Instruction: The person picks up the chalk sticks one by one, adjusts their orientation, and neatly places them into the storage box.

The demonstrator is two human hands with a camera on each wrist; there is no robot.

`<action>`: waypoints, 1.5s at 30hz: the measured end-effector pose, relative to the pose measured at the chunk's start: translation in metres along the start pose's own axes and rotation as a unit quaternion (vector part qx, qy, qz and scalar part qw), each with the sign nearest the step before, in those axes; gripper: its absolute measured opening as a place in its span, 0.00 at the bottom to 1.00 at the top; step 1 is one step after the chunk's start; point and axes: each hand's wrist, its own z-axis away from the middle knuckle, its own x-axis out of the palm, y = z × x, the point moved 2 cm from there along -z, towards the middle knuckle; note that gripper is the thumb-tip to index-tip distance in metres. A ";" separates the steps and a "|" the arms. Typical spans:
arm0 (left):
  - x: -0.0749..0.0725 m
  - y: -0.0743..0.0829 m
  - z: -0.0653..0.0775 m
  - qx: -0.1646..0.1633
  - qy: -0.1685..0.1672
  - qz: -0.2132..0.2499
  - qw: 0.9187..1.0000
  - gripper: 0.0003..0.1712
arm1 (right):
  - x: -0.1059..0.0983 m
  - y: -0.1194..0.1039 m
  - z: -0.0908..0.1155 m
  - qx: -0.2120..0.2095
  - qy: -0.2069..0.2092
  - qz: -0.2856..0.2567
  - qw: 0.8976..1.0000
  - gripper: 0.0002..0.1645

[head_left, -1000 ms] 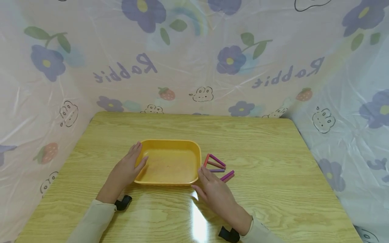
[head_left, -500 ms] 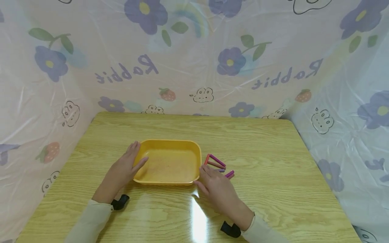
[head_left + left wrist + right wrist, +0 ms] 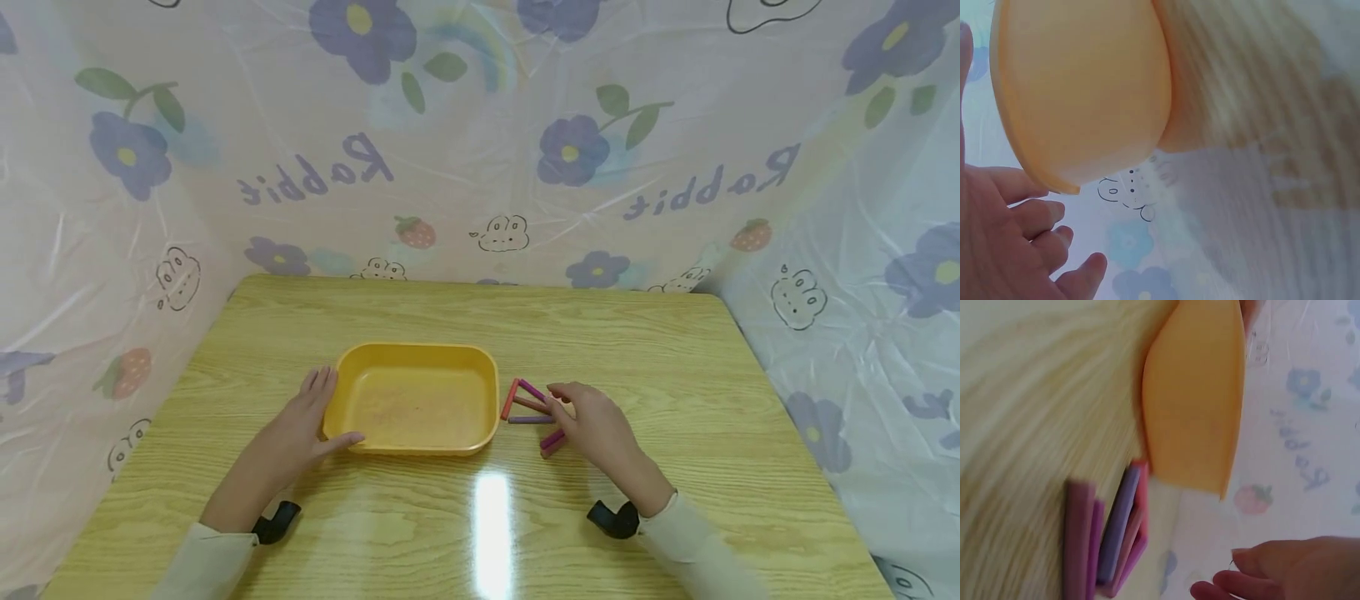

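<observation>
A shallow yellow plastic tray (image 3: 412,408) stands on the table with nothing in it. My left hand (image 3: 292,429) rests against its left end, fingers straight along the outside and thumb over the near rim. To the tray's right lie several slim coloured sticks: a red one (image 3: 510,400), a violet one (image 3: 529,420), a brown one (image 3: 531,405) and magenta ones. Over their right ends hovers my right hand (image 3: 603,425), thumb and fingers loosely bent. In the right wrist view, the right hand (image 3: 1285,569) is apart from the sticks (image 3: 1119,528), holding nothing.
The wood-grain table (image 3: 637,342) reaches back to a patterned plastic sheet (image 3: 450,167) hung behind it and at both sides. A black band part (image 3: 615,518) hangs at the right wrist, another (image 3: 277,522) at the left.
My right hand has left the tray's right end and moved right, over the sticks. My left hand has slid slightly toward me and outward at the left end. The tray has barely shifted.
</observation>
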 end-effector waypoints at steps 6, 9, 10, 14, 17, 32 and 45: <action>0.004 -0.001 0.008 0.007 0.018 -0.015 1.000 0.65 | 0.003 0.022 -0.010 0.040 -0.035 -0.027 0.998 0.18; 0.007 -0.002 0.009 0.004 0.023 -0.024 0.999 0.65 | 0.008 0.027 -0.014 0.041 -0.045 -0.042 0.997 0.17; 0.008 -0.003 0.009 0.002 0.022 -0.026 0.999 0.65 | 0.010 0.029 -0.016 0.041 -0.048 -0.046 0.997 0.17; 0.011 -0.003 0.011 0.001 0.023 -0.034 0.999 0.65 | 0.020 0.034 -0.021 0.042 -0.056 -0.056 0.996 0.17; 0.012 -0.001 0.011 0.009 0.030 -0.038 0.999 0.65 | 0.025 0.037 -0.024 0.047 -0.057 -0.056 0.996 0.16; 0.012 0.003 0.008 -0.004 0.025 -0.043 0.999 0.64 | 0.037 0.039 -0.036 0.061 -0.055 -0.050 0.995 0.14; 0.012 0.004 0.008 -0.008 0.026 -0.033 0.999 0.64 | 0.043 0.033 -0.044 0.072 -0.073 -0.040 0.994 0.13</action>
